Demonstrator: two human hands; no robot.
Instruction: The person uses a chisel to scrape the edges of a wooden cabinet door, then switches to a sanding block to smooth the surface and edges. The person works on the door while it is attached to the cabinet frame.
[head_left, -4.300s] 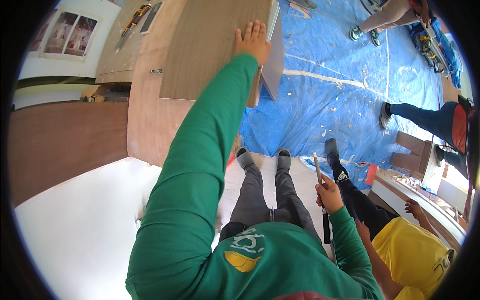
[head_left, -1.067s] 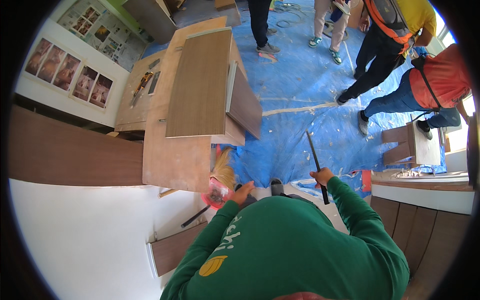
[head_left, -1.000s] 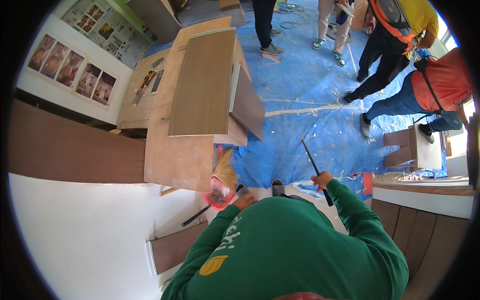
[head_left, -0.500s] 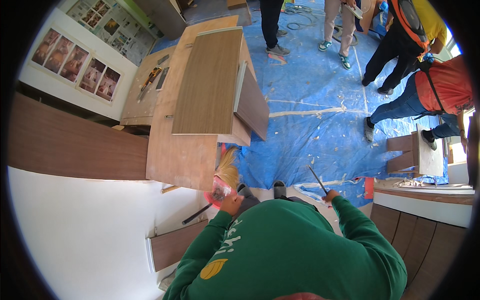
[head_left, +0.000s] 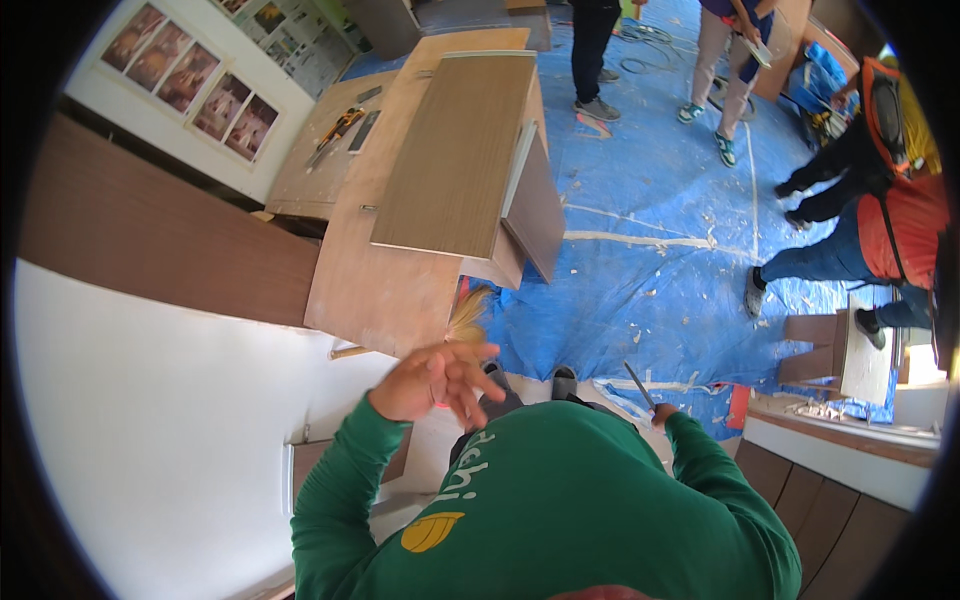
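My left hand point(head_left: 440, 385) is raised beside my green-sleeved body, fingers apart and empty, in front of the lower end of a plywood board point(head_left: 385, 300). Straw broom bristles point(head_left: 468, 318) show just beyond it, partly hidden. Lower at the right, my right hand point(head_left: 662, 415) is closed round a thin dark rod point(head_left: 636, 377) that points up toward the tarp. On the plywood lies a wood-grain panel point(head_left: 450, 150) with a pale edge, a second panel point(head_left: 532, 215) leaning at its side.
Blue tarp point(head_left: 640, 280) covers the floor. Several people point(head_left: 890, 235) stand at right and back. A small wooden piece of furniture point(head_left: 810, 360) sits at right, a white wall point(head_left: 150, 400) at left. A yellow-and-black tool point(head_left: 340, 130) lies on the back board.
My left hand, on the panel 4.3 seconds ago and low at my body since, has risen with fingers spread. My right hand has dropped lower with the rod. Co-workers have shifted; the view has turned.
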